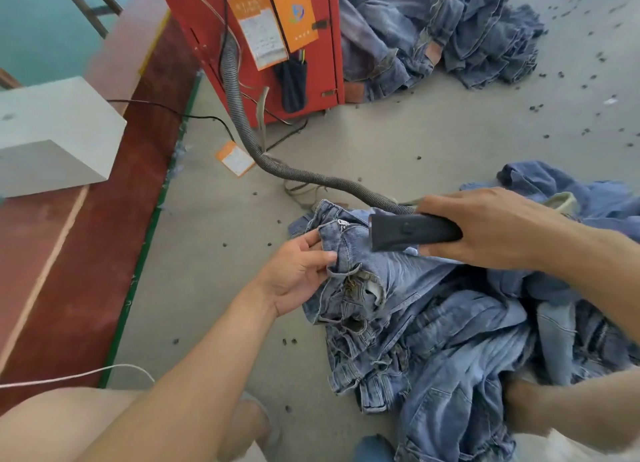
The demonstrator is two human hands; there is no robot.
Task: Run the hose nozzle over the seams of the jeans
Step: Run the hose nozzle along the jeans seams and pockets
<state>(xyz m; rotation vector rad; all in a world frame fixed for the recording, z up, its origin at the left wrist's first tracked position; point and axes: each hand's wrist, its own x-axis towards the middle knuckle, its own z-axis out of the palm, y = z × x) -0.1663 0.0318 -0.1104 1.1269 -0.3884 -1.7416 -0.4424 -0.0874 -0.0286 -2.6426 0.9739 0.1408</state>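
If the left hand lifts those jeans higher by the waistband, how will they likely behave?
Probably floppy: the jeans already sag and fold below where the left hand pinches the waistband. Likely fairly heavy for cloth, being thick denim in bunched layers. They may drag neighbours along, since they lie tangled in the pile.

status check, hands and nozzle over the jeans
Left hand pinches jeans by the waistband. Right hand grips nozzle, mouth at the fly. Hose trails clear; nothing in the way.

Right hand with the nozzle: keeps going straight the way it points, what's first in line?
Likely the light blue denim jeans at the fly, just ahead of the dark grey plastic nozzle in the right hand; height gap unclear.
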